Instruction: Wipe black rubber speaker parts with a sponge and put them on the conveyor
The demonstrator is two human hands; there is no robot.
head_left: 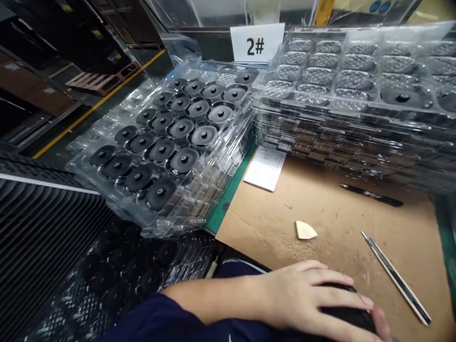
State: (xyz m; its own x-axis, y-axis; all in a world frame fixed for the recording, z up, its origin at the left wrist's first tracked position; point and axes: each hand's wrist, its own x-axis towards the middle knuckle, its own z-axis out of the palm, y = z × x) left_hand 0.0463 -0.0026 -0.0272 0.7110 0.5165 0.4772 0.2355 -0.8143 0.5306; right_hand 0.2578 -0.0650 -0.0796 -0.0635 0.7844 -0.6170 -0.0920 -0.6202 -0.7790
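Note:
My left hand (295,294) reaches in from the lower left, its fingers curled over a smooth black part (347,311). Much of that part is covered by the hand or cut off by the bottom edge. A fingertip of my right hand (381,323) shows at the part's far side; the remainder of that hand is out of sight. Brown cardboard (256,223) lies beneath. On it are a small cream wedge-shaped piece (305,231), a slim cutter knife (397,280) right of the hands, and a black pen (372,194).
Left stands a stack of clear trays (210,190), the top one holding several black round parts (183,160). More clear trays (342,107) are stacked along the back right. A printed slip (265,168) lies between, below a "2#" sign (257,45). Dark ridged material (42,247) borders the left.

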